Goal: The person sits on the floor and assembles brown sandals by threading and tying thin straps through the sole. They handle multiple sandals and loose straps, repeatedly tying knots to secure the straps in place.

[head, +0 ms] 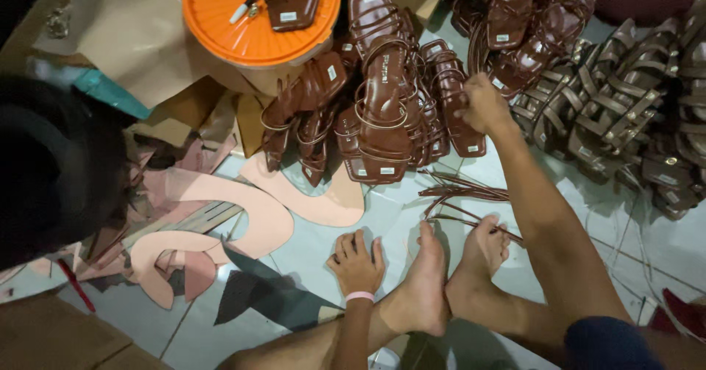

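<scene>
pale tiled floor (382, 219), heaps of brown strappy sandals (382, 112) piled across the top, loose brown straps (460, 190) just beside them, pinkish cut-out sheet scraps (243, 215) on the left, left hand (357, 263) pressed flat on the tiles, both bare feet (448, 274) down too

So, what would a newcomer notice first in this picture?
First, the heap of brown strappy sandals spread across the top of the view, with the right hand reaching into it. Then the round orange lid at upper left, with one sandal lying on it. Lower down, the left hand rests flat on the pale floor beside two bare feet.
</scene>
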